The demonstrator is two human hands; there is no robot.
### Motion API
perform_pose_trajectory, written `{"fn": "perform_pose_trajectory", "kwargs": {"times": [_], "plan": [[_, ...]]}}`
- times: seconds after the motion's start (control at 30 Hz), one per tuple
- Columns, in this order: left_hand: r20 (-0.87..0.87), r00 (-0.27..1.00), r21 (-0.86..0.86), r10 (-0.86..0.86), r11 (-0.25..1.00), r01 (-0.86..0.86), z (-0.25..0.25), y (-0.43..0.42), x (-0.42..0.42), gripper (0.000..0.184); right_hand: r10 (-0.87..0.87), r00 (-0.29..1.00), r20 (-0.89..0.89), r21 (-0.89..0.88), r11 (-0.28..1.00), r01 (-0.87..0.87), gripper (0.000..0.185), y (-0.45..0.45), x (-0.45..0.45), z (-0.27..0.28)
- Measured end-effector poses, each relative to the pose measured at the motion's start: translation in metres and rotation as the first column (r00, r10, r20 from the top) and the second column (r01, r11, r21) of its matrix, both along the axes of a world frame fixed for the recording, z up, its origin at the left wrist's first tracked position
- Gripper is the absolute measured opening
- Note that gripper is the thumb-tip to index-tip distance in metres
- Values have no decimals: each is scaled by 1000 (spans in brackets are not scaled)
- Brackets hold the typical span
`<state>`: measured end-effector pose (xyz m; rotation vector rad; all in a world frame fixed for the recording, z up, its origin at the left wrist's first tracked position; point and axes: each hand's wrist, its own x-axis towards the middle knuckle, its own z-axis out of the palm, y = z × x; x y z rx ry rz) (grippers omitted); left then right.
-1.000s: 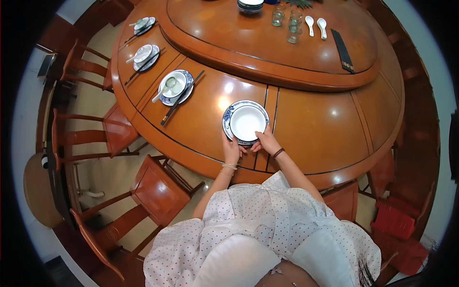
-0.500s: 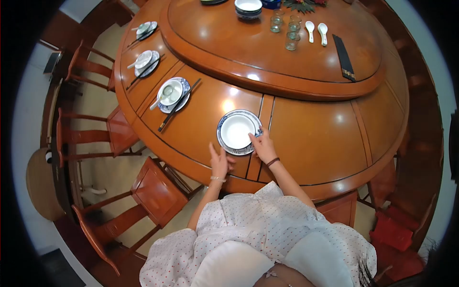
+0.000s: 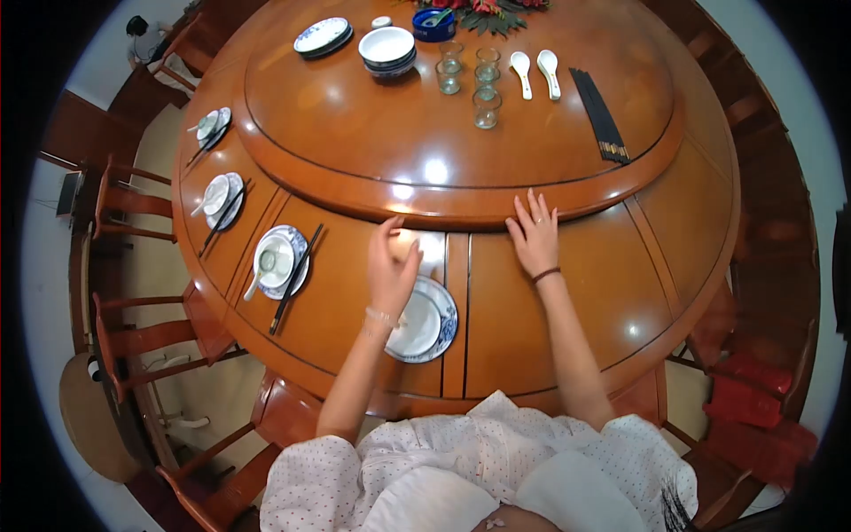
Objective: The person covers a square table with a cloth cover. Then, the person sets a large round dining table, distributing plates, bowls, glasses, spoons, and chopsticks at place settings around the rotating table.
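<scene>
My right hand (image 3: 535, 239) lies with fingers spread on the near rim of the wooden turntable (image 3: 355, 168). My left hand (image 3: 392, 270) holds nothing; its thumb and fingers are apart, close to the same rim. Below it, a white bowl (image 3: 419, 330) sits on a blue-and-white plate (image 3: 448, 310) on the table, partly covered by my left wrist. On the turntable are two white spoons (image 3: 548, 75), several glasses (image 3: 486, 108), a stack of bowls (image 3: 387, 49) and a bundle of black chopsticks (image 3: 596, 111).
Three place settings line the table's left side, the nearest with a bowl (image 3: 277, 257) and chopsticks (image 3: 297, 277). Plates (image 3: 323, 37), a blue container (image 3: 434, 25) and flowers (image 3: 483, 13) stand farther back. Wooden chairs (image 3: 151, 332) surround the table. A person (image 3: 149, 43) is at far left.
My right hand has left the bowl and plate and reached forward onto the turntable rim. My left hand has moved forward too, from beside the plate. The view has shifted.
</scene>
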<state>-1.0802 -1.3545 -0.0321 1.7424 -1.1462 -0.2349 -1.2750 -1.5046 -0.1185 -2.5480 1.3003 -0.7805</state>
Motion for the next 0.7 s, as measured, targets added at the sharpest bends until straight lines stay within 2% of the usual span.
{"fn": "perform_pose_trajectory", "kwargs": {"times": [0.07, 0.1, 0.2, 0.23, 0.33, 0.37, 0.4, 0.47, 0.53, 0.6, 0.63, 0.7], "plan": [[204, 976, 8, -78, 997, 78, -1, -54, 11, 44, -25, 999, 28, 51, 998, 23, 43, 3, 6, 2], [235, 965, 8, -115, 993, 117, -4, -82, 15, 47, -36, 999, 34, 59, 998, 34, 44, 4, 9, 4], [197, 962, 64, -186, 982, 177, -24, -158, 24, 63, -82, 994, 66, 90, 993, 76, 48, 11, 19, 10], [192, 962, 65, -192, 981, 183, -34, -181, 27, 63, -89, 994, 70, 91, 992, 83, 51, 12, 22, 9], [100, 981, 40, -165, 986, 162, -53, -232, 27, 73, -97, 992, 84, 119, 989, 87, 51, 15, 29, 19], [22, 988, 3, -151, 989, 151, -55, -244, 26, 75, -96, 992, 80, 118, 989, 86, 51, 14, 30, 25], [-56, 989, -32, -137, 990, 136, -55, -252, 24, 77, -82, 997, 9, 69, 994, 81, 48, 13, 31, 33], [-54, 996, -37, -77, 997, 75, -54, -261, 19, 73, -68, 995, -67, 27, 997, 70, 45, 1, 34, 38], [-21, 1000, 13, 3, 1000, -3, -49, -264, 17, 66, -21, 994, 108, 173, 985, 2, 34, -37, 39, 39], [12, 999, -13, 49, 999, -49, -53, -266, 17, 62, -229, 912, 339, 266, 954, 141, 29, -92, 63, 45], [42, 997, 2, 71, 997, -71, -55, -266, 18, 61, -277, 897, 344, 292, 940, 178, 35, -122, 71, 43], [76, 992, 17, 98, 995, -99, -55, -266, 21, 60, -383, 905, 186, 253, 909, 333, 46, -180, 95, 38]]}}
